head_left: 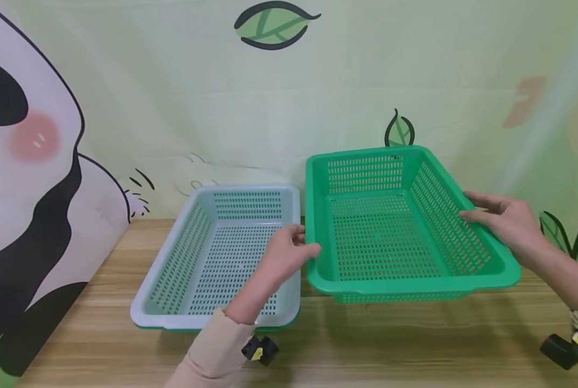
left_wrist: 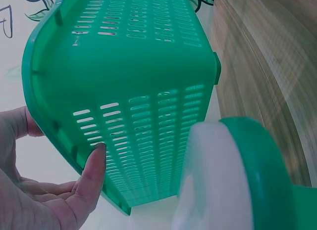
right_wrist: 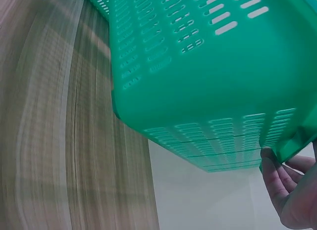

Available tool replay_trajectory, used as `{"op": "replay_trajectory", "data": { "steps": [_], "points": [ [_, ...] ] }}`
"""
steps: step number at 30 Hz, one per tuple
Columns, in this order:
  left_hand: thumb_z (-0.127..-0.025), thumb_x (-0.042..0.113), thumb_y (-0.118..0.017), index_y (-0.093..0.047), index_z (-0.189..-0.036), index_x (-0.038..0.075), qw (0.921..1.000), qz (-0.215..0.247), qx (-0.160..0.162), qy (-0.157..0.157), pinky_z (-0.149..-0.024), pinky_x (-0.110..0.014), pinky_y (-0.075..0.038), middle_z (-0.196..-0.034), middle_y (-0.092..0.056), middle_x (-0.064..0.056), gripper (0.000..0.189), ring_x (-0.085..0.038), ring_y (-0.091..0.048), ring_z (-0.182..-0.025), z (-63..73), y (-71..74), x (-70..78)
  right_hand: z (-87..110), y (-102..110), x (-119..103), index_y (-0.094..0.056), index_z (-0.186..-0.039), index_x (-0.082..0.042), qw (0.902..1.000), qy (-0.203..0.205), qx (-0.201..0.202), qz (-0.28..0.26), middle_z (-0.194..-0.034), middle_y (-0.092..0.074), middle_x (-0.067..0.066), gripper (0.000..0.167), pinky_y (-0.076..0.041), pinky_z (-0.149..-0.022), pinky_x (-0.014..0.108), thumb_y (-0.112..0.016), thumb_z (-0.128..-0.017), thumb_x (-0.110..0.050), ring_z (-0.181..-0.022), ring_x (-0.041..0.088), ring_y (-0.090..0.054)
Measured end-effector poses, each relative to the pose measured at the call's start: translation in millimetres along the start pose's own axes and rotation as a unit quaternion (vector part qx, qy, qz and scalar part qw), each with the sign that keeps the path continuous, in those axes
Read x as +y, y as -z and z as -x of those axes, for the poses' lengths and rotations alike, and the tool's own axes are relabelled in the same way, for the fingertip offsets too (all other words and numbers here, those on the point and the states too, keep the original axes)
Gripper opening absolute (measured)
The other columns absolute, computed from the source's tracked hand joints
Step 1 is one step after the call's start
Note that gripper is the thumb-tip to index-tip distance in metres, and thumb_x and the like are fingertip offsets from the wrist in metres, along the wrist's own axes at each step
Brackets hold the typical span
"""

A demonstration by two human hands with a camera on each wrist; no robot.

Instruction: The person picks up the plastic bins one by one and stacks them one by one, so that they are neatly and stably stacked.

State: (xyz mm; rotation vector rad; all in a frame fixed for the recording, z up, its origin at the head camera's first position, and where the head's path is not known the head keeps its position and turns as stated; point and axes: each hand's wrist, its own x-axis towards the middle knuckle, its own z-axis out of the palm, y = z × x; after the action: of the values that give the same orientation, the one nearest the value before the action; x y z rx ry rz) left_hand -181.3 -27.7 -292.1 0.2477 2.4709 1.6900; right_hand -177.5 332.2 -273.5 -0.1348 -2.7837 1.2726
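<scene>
A green perforated plastic basket (head_left: 381,237) is held above the table, tilted, its inside facing the head camera. My left hand (head_left: 289,253) grips its left rim, thumb over the edge; in the left wrist view a fingertip (left_wrist: 99,151) touches the basket's slotted outer wall (left_wrist: 133,126). On the other side my right hand (head_left: 507,221) pinches the right rim. In the right wrist view its fingers (right_wrist: 275,178) curl under that rim, against the slotted wall. A white basket (head_left: 167,248) with green showing under its rim sits to the left, partly hidden by my left forearm.
Both baskets are over a wooden table (head_left: 390,345). Directly behind stands a pale green backdrop (head_left: 347,91) printed with leaves and a panda (head_left: 27,161). The white basket's rim is close beside the green basket's left side.
</scene>
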Motion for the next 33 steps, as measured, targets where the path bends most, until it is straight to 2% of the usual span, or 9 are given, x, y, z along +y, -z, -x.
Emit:
{"op": "replay_trajectory", "data": {
  "steps": [6, 9, 11, 15, 18, 24, 26, 29, 33],
  "points": [
    [-0.072, 0.012, -0.057, -0.049, -0.124, -0.004, 0.9998, -0.015, 0.011, -0.008, -0.076, -0.032, -0.049, -0.104, -0.059, -0.011, 0.055, -0.021, -0.056, -0.092, 1.1, 3.8, 1.6, 2.2, -2.1, -2.6, -0.029, -0.141, -0.007, 0.9998, 0.005, 0.002, -0.02, -0.143, -0.026, 0.022, 0.069, -0.031, -0.095, 0.055, -0.054, -0.087, -0.042, -0.125, 0.042, -0.029],
    [-0.073, 0.012, -0.057, -0.048, -0.125, -0.004, 0.9998, -0.012, 0.014, -0.012, -0.077, -0.032, -0.05, -0.106, -0.059, -0.012, 0.056, -0.022, -0.056, -0.094, 1.6, 7.1, 2.8, 2.8, -3.7, -5.8, -0.029, -0.142, -0.008, 0.9998, 0.007, 0.004, -0.019, -0.144, -0.026, 0.022, 0.069, -0.033, -0.094, 0.054, -0.054, -0.087, -0.043, -0.125, 0.042, -0.029],
    [-0.073, 0.011, -0.057, -0.049, -0.124, -0.005, 0.9997, -0.011, 0.016, -0.016, -0.077, -0.032, -0.05, -0.105, -0.059, -0.013, 0.054, -0.022, -0.057, -0.093, 2.2, 9.3, 3.3, 2.8, -5.1, -7.5, -0.03, -0.141, -0.008, 0.9999, 0.008, 0.006, -0.012, -0.143, -0.028, 0.022, 0.069, -0.04, -0.091, 0.043, -0.054, -0.087, -0.043, -0.123, 0.039, -0.033],
    [-0.074, 0.01, -0.056, -0.05, -0.123, -0.004, 0.9997, -0.005, 0.015, -0.019, -0.077, -0.032, -0.051, -0.104, -0.06, -0.012, 0.051, -0.021, -0.058, -0.091, 4.1, 14.4, 4.1, 2.7, -6.6, -11.7, -0.03, -0.141, -0.007, 0.9998, 0.012, 0.003, -0.016, -0.143, -0.028, 0.022, 0.068, -0.04, -0.092, 0.043, -0.054, -0.088, -0.042, -0.124, 0.038, -0.034],
    [-0.074, 0.009, -0.056, -0.05, -0.124, -0.003, 0.9998, 0.004, 0.011, -0.018, -0.077, -0.032, -0.051, -0.104, -0.061, -0.011, 0.051, -0.02, -0.058, -0.091, 5.8, 18.5, 4.0, 1.7, -7.3, -15.5, -0.03, -0.141, -0.008, 0.9997, 0.014, 0.001, -0.022, -0.143, -0.027, 0.022, 0.068, -0.042, -0.09, 0.035, -0.054, -0.088, -0.042, -0.125, 0.04, -0.032],
    [-0.073, 0.008, -0.056, -0.047, -0.126, -0.002, 0.9996, 0.018, 0.016, -0.014, -0.078, -0.032, -0.051, -0.107, -0.06, -0.011, 0.055, -0.02, -0.058, -0.093, 8.8, 25.6, 4.0, 1.2, -9.8, -24.4, -0.029, -0.142, -0.008, 0.9991, 0.015, -0.001, -0.039, -0.143, -0.027, 0.022, 0.068, -0.038, -0.096, 0.042, -0.055, -0.088, -0.04, -0.125, 0.041, -0.031],
    [-0.073, 0.008, -0.056, -0.047, -0.126, -0.002, 0.9996, 0.017, 0.02, -0.014, -0.078, -0.032, -0.051, -0.107, -0.059, -0.011, 0.055, -0.021, -0.057, -0.093, 9.4, 28.0, 4.6, 1.4, -11.1, -26.1, -0.03, -0.141, -0.008, 0.9991, 0.015, 0.001, -0.039, -0.143, -0.029, 0.021, 0.068, -0.041, -0.093, 0.033, -0.055, -0.087, -0.04, -0.123, 0.037, -0.036],
    [-0.073, 0.007, -0.056, -0.048, -0.126, -0.002, 0.9992, 0.018, 0.028, -0.02, -0.077, -0.031, -0.051, -0.105, -0.059, -0.012, 0.054, -0.021, -0.057, -0.092, 9.9, 32.3, 5.3, 1.5, -13.4, -27.7, -0.032, -0.14, -0.009, 0.9988, 0.014, 0.006, -0.047, -0.141, -0.033, 0.019, 0.068, -0.046, -0.075, 0.016, -0.057, -0.086, -0.041, -0.107, 0.015, -0.053],
    [-0.072, 0.006, -0.055, -0.051, -0.123, 0.0, 0.9986, 0.023, 0.037, -0.03, -0.076, -0.031, -0.051, -0.103, -0.06, -0.013, 0.052, -0.021, -0.058, -0.089, 9.8, 39.1, 4.9, 3.0, -16.9, -32.4, -0.034, -0.139, -0.006, 0.9971, 0.019, 0.007, -0.074, -0.139, -0.039, 0.015, 0.068, -0.05, -0.065, 0.017, -0.06, -0.085, -0.037, -0.08, -0.009, -0.055]
  ]
}}
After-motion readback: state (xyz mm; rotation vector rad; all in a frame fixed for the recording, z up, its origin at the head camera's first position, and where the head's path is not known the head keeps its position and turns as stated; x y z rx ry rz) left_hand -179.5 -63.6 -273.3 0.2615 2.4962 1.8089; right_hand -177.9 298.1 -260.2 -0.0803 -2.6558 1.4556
